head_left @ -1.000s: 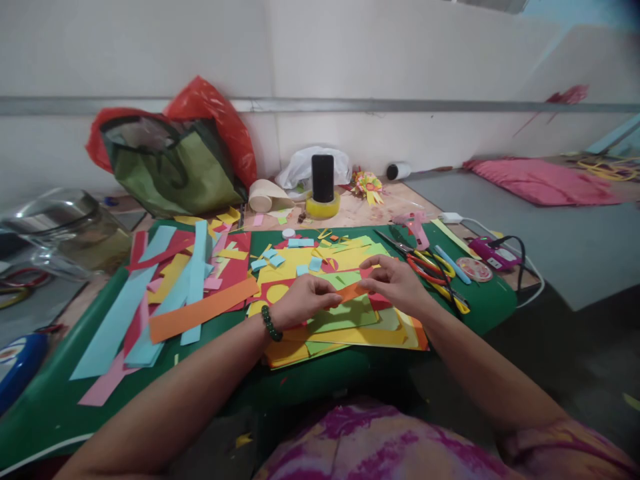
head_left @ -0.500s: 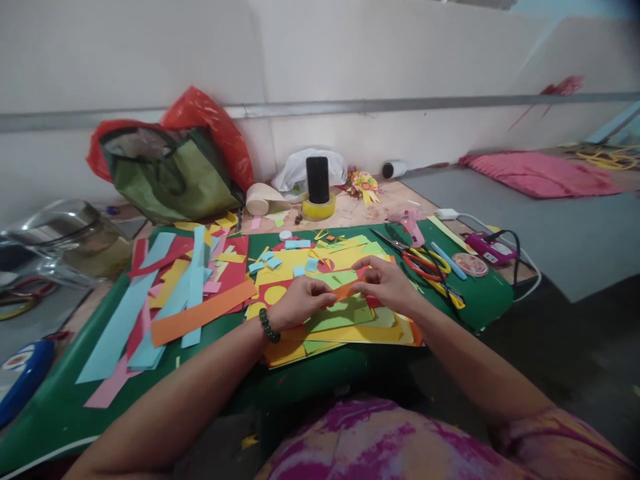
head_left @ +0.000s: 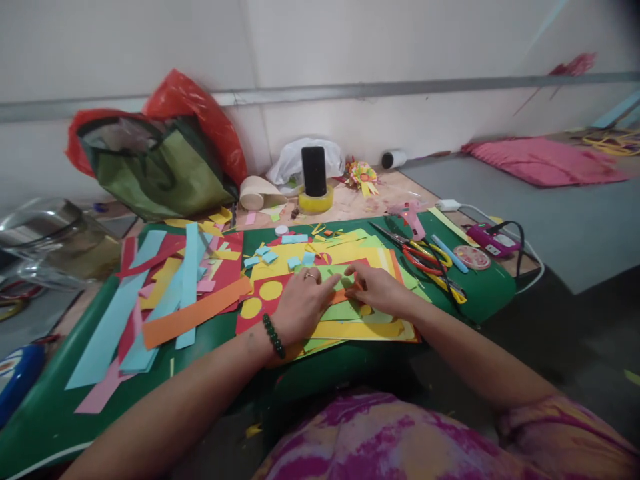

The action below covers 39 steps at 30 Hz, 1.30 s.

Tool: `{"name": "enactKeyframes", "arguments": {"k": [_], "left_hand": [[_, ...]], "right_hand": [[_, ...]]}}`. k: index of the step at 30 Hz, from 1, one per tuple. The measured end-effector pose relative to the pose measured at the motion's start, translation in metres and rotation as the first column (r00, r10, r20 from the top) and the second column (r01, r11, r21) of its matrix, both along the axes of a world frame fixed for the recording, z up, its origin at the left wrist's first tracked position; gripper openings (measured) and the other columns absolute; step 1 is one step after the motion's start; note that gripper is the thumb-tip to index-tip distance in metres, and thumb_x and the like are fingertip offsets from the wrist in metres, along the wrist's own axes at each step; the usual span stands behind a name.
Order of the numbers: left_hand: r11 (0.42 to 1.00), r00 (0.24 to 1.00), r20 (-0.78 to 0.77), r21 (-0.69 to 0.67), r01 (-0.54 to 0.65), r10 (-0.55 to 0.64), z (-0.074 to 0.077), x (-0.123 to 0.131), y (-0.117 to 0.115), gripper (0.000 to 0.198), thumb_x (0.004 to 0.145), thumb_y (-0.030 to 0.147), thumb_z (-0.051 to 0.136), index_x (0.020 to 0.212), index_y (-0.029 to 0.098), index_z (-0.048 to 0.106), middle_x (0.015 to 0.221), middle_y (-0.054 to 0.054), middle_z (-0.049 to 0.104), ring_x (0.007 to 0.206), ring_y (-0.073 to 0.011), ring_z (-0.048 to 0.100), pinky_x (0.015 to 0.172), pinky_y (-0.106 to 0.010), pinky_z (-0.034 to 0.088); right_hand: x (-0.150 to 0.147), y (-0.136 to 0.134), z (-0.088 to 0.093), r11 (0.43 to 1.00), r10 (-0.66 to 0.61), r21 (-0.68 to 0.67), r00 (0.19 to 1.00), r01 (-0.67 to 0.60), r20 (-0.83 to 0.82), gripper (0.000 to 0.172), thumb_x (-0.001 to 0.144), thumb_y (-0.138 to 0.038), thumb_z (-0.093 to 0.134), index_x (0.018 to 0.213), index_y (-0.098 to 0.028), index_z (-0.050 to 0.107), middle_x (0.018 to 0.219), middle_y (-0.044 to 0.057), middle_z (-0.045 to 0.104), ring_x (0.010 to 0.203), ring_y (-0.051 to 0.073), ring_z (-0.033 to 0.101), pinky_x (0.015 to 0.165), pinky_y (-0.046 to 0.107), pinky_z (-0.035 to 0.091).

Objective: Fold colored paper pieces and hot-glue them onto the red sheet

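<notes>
Both your hands have dropped from a lifted hold down onto the paper stack, and the small orange strip that stretched between them half a second ago is now mostly covered.

Head view: your left hand point(head_left: 300, 303) lies palm down with the fingers stretched out and close together, pressing flat on the light green sheet point(head_left: 343, 312) on top of the stack of coloured sheets point(head_left: 360, 330). A dark bead bracelet point(head_left: 274, 335) sits on that wrist. Your right hand point(head_left: 379, 291) is just beside it at 3 o'clock, fingers bent, tips bunched down on the paper and nearly meeting the left fingertips. You cannot tell whether it pinches anything or only presses. Only a sliver of the small orange strip point(head_left: 342, 296) shows, under and between the two hands.

On the green mat point(head_left: 50, 413), a red sheet with yellow circles point(head_left: 260, 303) lies at 9 o'clock from your left hand, touching it. Further out at 9 o'clock a long orange strip point(head_left: 193, 313) lies across the blue strips point(head_left: 125, 307). The scissors point(head_left: 425, 257) are at 2 o'clock from your right hand, near but apart, with the pink glue gun point(head_left: 413, 220) beyond them. At 12 o'clock, well apart, a phone point(head_left: 314, 171) stands upright in a yellow tape roll point(head_left: 315, 200). A green bag point(head_left: 150, 167) sits at 10 o'clock by the wall.
</notes>
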<state>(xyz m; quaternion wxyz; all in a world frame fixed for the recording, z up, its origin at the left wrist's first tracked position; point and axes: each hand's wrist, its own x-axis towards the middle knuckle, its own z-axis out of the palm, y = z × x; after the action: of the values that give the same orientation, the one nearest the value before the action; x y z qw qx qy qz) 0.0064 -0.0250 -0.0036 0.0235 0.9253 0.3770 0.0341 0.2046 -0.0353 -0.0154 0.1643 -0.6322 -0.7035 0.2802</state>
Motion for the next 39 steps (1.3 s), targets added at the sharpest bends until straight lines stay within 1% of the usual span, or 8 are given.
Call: {"name": "enactKeyframes", "arguments": {"k": [4, 9, 17, 24, 27, 30, 33, 39], "left_hand": [[0.955, 0.947, -0.125, -0.024, 0.296, -0.296, -0.004, -0.002, 0.002, 0.030, 0.099, 0.023, 0.038, 0.119, 0.020, 0.061, 0.092, -0.009, 0.059, 0.083, -0.0216, 0.052, 0.074, -0.034, 0.044], [0.951, 0.944, -0.115, -0.064, 0.303, -0.309, -0.002, -0.005, 0.005, 0.032, 0.099, 0.022, 0.035, 0.115, 0.020, 0.063, 0.092, -0.009, 0.058, 0.082, -0.0213, 0.051, 0.072, -0.033, 0.044], [0.954, 0.949, -0.114, -0.093, 0.285, -0.295, 0.011, -0.005, -0.003, 0.036, 0.096, 0.018, 0.032, 0.117, 0.016, 0.061, 0.095, -0.011, 0.060, 0.086, -0.0248, 0.054, 0.077, -0.040, 0.049], [0.944, 0.947, -0.077, -0.132, 0.301, -0.313, 0.017, -0.024, -0.013, 0.040, 0.094, 0.017, 0.029, 0.113, 0.013, 0.064, 0.118, -0.016, 0.063, 0.101, -0.0248, 0.060, 0.091, -0.038, 0.051], [0.955, 0.956, -0.085, -0.125, 0.270, -0.282, 0.017, -0.027, -0.016, 0.041, 0.091, 0.016, 0.032, 0.120, 0.012, 0.061, 0.127, -0.018, 0.061, 0.113, -0.0275, 0.058, 0.097, -0.040, 0.048], [0.957, 0.960, -0.124, -0.181, 0.228, -0.253, 0.022, -0.021, -0.014, 0.037, 0.093, 0.021, 0.031, 0.104, 0.013, 0.066, 0.119, -0.018, 0.065, 0.106, -0.0267, 0.062, 0.092, -0.040, 0.050], [0.968, 0.965, -0.200, -0.218, 0.128, -0.173, 0.030, -0.008, -0.008, 0.035, 0.095, 0.024, 0.031, 0.086, 0.016, 0.063, 0.095, -0.013, 0.068, 0.085, -0.0235, 0.065, 0.077, -0.036, 0.052], [0.993, 0.966, -0.251, -0.115, 0.040, -0.067, 0.030, 0.023, 0.005, 0.026, 0.096, 0.029, 0.043, 0.114, 0.017, 0.058, 0.100, -0.011, 0.068, 0.090, -0.0276, 0.065, 0.070, -0.035, 0.047]], "right_hand": [[0.006, -0.003, 0.009, 0.999, -0.034, -0.028, 0.984, 0.040, 0.173, 0.039, 0.083, -0.032, 0.065, 0.119, -0.022, 0.054, 0.073, -0.002, 0.064, 0.067, 0.016, 0.059, 0.056, 0.024, 0.033], [0.017, -0.009, 0.010, 0.998, -0.057, 0.045, 0.965, 0.047, 0.255, 0.041, 0.085, -0.031, 0.063, 0.125, -0.024, 0.054, 0.089, 0.002, 0.067, 0.074, 0.017, 0.060, 0.058, 0.025, 0.034], [0.015, -0.024, 0.008, 0.800, 0.407, 0.143, 0.703, -0.582, 0.584, 0.030, 0.091, -0.014, 0.050, 0.114, -0.022, 0.069, 0.096, 0.008, 0.064, 0.086, 0.020, 0.056, 0.066, 0.029, 0.037], [0.062, -0.051, 0.015, 0.935, 0.213, 0.173, 0.879, -0.310, 0.426, 0.028, 0.087, -0.009, 0.049, 0.100, -0.019, 0.072, 0.099, 0.008, 0.068, 0.086, 0.017, 0.062, 0.065, 0.025, 0.040], [0.103, -0.058, 0.031, 0.936, -0.064, 0.349, 0.956, -0.042, 0.285, 0.027, 0.087, -0.010, 0.047, 0.097, -0.019, 0.070, 0.100, 0.007, 0.069, 0.092, 0.017, 0.063, 0.075, 0.025, 0.043], [0.141, -0.058, 0.039, 0.903, -0.365, 0.354, 0.869, 0.244, 0.333, 0.019, 0.088, -0.019, 0.051, 0.098, -0.018, 0.067, 0.091, 0.008, 0.070, 0.085, 0.020, 0.063, 0.069, 0.027, 0.041], [0.156, -0.054, 0.035, 0.906, -0.418, 0.250, 0.813, 0.341, 0.406, 0.025, 0.090, -0.041, 0.055, 0.096, -0.019, 0.065, 0.089, 0.008, 0.070, 0.081, 0.022, 0.063, 0.062, 0.027, 0.037], [0.143, -0.047, 0.029, 0.881, -0.471, 0.194, 0.776, 0.431, 0.419, 0.040, 0.084, -0.058, 0.058, 0.095, -0.020, 0.062, 0.089, 0.008, 0.070, 0.079, 0.022, 0.064, 0.057, 0.026, 0.034]]}}
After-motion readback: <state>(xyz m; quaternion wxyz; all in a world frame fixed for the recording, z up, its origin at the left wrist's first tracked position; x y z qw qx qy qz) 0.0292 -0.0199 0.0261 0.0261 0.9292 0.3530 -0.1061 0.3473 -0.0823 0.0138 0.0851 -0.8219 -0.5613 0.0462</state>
